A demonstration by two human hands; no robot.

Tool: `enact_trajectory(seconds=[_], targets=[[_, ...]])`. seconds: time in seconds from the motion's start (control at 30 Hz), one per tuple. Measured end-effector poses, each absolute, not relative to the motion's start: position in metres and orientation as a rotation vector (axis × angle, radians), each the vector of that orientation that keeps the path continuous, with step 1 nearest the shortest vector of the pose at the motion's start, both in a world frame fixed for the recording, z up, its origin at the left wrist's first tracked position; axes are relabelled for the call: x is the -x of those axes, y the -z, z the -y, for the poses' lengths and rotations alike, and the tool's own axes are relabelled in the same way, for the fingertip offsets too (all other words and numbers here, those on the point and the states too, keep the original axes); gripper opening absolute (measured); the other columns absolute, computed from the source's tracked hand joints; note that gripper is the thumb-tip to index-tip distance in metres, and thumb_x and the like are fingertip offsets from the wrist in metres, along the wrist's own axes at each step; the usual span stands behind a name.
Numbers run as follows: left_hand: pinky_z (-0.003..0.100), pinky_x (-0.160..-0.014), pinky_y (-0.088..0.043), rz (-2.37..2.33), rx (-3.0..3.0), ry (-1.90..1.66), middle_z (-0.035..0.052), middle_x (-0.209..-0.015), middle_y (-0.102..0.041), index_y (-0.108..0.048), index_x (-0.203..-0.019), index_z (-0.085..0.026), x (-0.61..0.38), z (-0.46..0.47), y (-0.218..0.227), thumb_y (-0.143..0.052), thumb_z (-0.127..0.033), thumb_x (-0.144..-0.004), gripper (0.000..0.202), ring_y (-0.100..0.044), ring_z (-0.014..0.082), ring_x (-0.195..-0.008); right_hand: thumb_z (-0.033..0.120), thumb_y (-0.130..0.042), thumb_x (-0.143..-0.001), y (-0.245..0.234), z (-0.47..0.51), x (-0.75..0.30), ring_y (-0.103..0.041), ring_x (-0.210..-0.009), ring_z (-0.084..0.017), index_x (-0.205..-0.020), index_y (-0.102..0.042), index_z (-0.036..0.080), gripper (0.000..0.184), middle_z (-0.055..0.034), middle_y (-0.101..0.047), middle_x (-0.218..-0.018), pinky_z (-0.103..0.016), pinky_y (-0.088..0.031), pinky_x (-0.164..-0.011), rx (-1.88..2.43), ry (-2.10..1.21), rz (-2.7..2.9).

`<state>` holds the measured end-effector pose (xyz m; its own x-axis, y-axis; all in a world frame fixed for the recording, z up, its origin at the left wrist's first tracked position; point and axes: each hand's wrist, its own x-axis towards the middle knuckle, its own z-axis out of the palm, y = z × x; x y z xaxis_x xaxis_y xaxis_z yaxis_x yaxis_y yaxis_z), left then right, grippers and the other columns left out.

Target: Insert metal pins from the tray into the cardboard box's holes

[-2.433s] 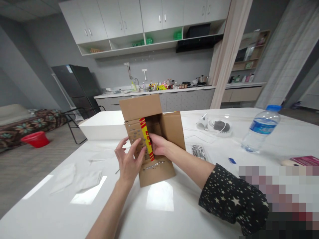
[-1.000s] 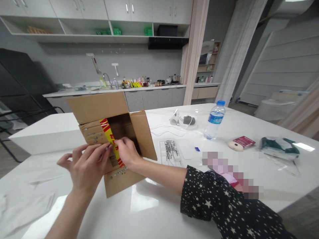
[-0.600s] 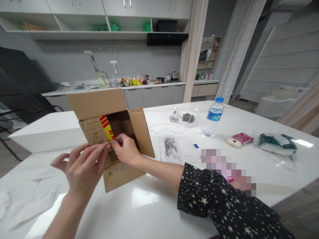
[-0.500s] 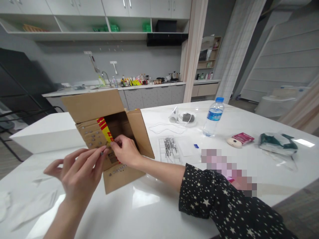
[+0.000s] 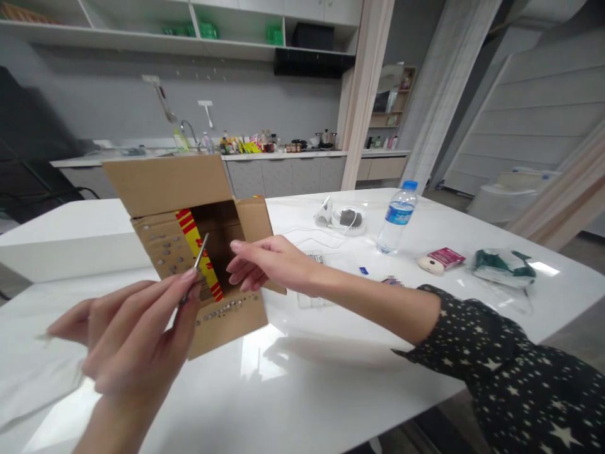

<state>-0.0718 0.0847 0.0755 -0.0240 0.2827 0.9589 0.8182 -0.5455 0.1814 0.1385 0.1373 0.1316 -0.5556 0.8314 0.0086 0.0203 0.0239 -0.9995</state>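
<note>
The white counter (image 5: 331, 384) fills the lower frame. Left of centre on it stands the open cardboard box (image 5: 198, 252), its studded front flap crossed by yellow-and-red tape (image 5: 201, 255). The right hand (image 5: 265, 265) hovers at the box's mouth, right of the tape, fingers (image 5: 241, 268) loosely extended, holding nothing. The left hand (image 5: 127, 340), lower left and nearer the camera, pinches a thin metal nail (image 5: 196, 261); the nail's long axis slants up and right, tip over the tape.
</note>
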Motion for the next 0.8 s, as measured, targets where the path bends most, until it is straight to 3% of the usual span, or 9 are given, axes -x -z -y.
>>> enact_trajectory(seconds=[0.07,0.17,0.33,0.47,0.6,0.8], targets=[[0.035,-0.085,-0.042,0.89,1.785,1.409,-0.0012,-0.091,-0.078,-0.074,-0.114,-0.034,0.055,-0.087,-0.084,-0.08,-0.016,-0.074,0.044,-0.064,0.019,-0.081,0.048,-0.054,-0.098,-0.155,-0.126,-0.156,-0.068,-0.065,-0.016,-0.08,-0.072,0.013,0.043,-0.0063,-0.073,-0.076,-0.025,-0.056,-0.059,0.875,-1.723,1.641],[0.035,-0.082,-0.042,0.786,1.864,1.286,-0.0006,-0.097,-0.078,-0.068,-0.125,-0.033,0.033,-0.091,-0.094,-0.075,-0.018,-0.081,0.047,-0.066,0.0187,-0.084,0.038,-0.062,-0.094,-0.171,-0.115,-0.174,-0.066,-0.064,-0.013,-0.077,-0.072,0.015,0.031,-0.0025,-0.071,-0.073,-0.023,-0.055,-0.058,0.86,-1.696,1.58],[0.04,-0.089,-0.04,0.959,2.05,1.19,0.0022,-0.105,-0.076,-0.07,-0.118,-0.034,0.008,-0.102,-0.099,-0.065,-0.03,-0.09,0.029,-0.065,0.0205,-0.093,0.022,-0.068,-0.088,-0.167,-0.115,-0.191,-0.058,-0.057,-0.009,-0.075,-0.069,0.015,0.015,0.0003,-0.067,-0.068,-0.018,-0.05,-0.052,0.878,-1.681,1.404],[0.041,-0.095,-0.036,0.939,2.145,1.196,0.0028,-0.111,-0.072,-0.066,-0.124,-0.036,-0.008,-0.112,-0.101,-0.064,-0.03,-0.091,0.034,-0.064,0.0198,-0.095,0.022,-0.069,-0.089,-0.162,-0.136,-0.21,-0.058,-0.055,-0.008,-0.075,-0.067,0.014,0.016,-0.001,-0.068,-0.068,-0.017,-0.048,-0.051,0.941,-1.551,1.385],[0.039,-0.094,-0.036,0.928,2.094,1.256,0.0023,-0.112,-0.069,-0.063,-0.127,-0.036,-0.009,-0.114,-0.098,-0.067,-0.026,-0.087,0.041,-0.064,0.0189,-0.093,0.018,-0.066,-0.09,-0.145,-0.169,-0.241,-0.054,-0.046,-0.008,-0.073,-0.064,0.013,0.017,-0.003,-0.067,-0.059,-0.018,-0.045,-0.043,1.196,-1.362,1.408],[0.04,-0.09,-0.039,1.016,1.985,1.37,0.0024,-0.106,-0.071,-0.067,-0.12,-0.035,0.025,-0.111,-0.079,-0.069,-0.022,-0.085,0.038,-0.066,0.0205,-0.091,0.019,-0.074,-0.081,-0.088,-0.195,-0.261,-0.058,-0.044,-0.009,-0.068,-0.065,0.01,0.019,-0.0052,-0.067,-0.054,-0.016,-0.046,-0.038,1.62,-1.5,1.478]])
